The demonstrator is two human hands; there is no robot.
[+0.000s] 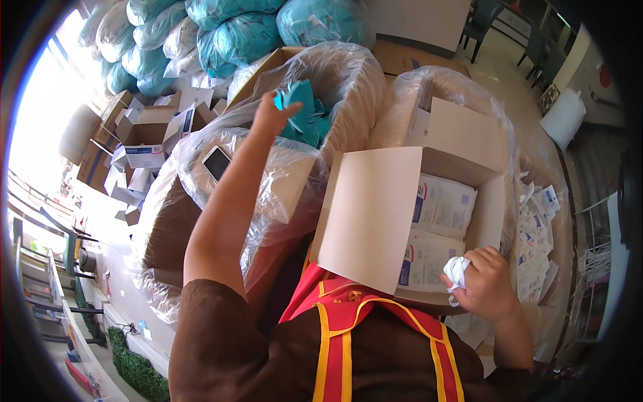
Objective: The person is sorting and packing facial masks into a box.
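Note:
My left hand (270, 114) reaches over a box lined with clear plastic (358, 87). A thin, folded teal piece (296, 95) sits between its thumb and fingers, just above more teal pieces (311, 127) in the liner. My right hand (487, 281) is closed around a crumpled white wad (457, 271), which looks like thin film or cloth. It is over the near right corner of an open cardboard box (375, 214). Inside that box lie white printed packets (442, 204) with blue labels, in two stacks. The exact material of the teal piece is unclear.
A phone (216, 163) lies on the plastic liner beside my left forearm. Full teal bags (248, 37) are piled at the back. Opened small cartons (144, 137) are heaped at left. Loose white packets (536, 234) fill a lined container at right. A white sack (562, 119) stands farther right.

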